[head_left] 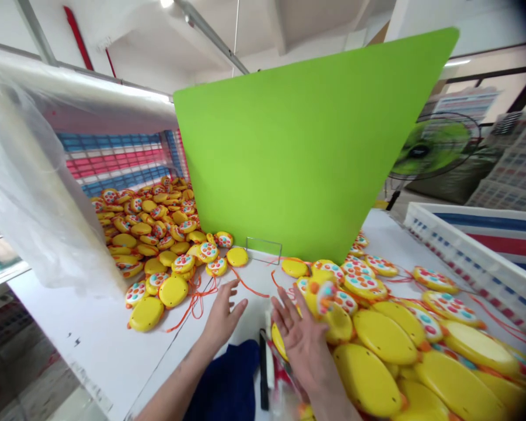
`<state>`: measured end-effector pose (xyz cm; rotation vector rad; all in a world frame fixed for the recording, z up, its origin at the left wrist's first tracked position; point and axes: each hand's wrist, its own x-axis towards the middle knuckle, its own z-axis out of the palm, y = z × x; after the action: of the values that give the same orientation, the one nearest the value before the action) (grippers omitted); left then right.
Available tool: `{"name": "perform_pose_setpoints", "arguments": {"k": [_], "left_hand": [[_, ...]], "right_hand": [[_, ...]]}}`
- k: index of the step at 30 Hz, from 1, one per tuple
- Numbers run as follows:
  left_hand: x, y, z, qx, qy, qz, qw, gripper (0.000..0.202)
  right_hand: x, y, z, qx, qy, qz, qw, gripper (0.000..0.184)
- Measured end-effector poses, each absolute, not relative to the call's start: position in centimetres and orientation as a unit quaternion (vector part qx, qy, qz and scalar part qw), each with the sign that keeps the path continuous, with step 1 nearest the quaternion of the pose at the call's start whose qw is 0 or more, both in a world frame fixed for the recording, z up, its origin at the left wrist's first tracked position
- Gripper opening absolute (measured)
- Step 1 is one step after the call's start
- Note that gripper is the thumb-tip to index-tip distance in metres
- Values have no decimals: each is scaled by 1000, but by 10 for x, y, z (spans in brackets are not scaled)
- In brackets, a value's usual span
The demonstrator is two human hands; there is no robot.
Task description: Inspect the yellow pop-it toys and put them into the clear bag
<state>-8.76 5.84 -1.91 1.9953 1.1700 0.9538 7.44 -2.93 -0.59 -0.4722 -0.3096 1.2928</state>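
My left hand (225,313) is over the white table with its fingers loosely curved and apart, holding nothing. Palm up and fingers spread, my right hand (304,345) is open beside the pile on the right. A blurred yellow plastic toy (319,292) with a coloured dotted face is just beyond its fingers; whether they touch, I cannot tell. Yellow oval toys (386,336) with orange tips lie heaped to the right, some showing white faces with red and blue dots. Orange cords (197,298) trail on the table near my left hand.
A green board (289,158) stands upright ahead, by a thin wire frame (263,250). At left, a plastic-wrapped crate (70,222) spills many similar toys (158,222). A white basket (477,251) and a fan (421,149) are at right. Dark blue cloth (228,380) lies below.
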Motion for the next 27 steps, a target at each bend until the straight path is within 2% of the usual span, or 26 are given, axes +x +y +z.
{"name": "perform_pose_setpoints", "arguments": {"k": [2, 7, 10, 14, 21, 25, 27], "left_hand": [[-84, 93, -20, 797, 451, 336, 221, 47], [-58, 184, -20, 818, 479, 275, 163, 65], [-45, 212, -27, 810, 513, 241, 151, 74], [-43, 209, -40, 805, 524, 228, 160, 62], [-70, 154, -25, 798, 457, 262, 292, 38], [-82, 99, -12, 764, 402, 298, 408, 40], [-84, 73, -11, 737, 375, 309, 469, 42]], "right_hand": [[73, -28, -7, -206, -132, 633, 734, 78], [70, -21, -25, -238, -122, 677, 685, 50], [73, -15, -37, -255, -127, 689, 667, 49], [74, -9, -48, -340, -146, 657, 656, 50], [71, -17, -47, -492, -234, 525, 654, 46], [69, -21, -39, -509, -263, 477, 667, 61], [66, -23, -35, -499, -265, 497, 658, 61]]}}
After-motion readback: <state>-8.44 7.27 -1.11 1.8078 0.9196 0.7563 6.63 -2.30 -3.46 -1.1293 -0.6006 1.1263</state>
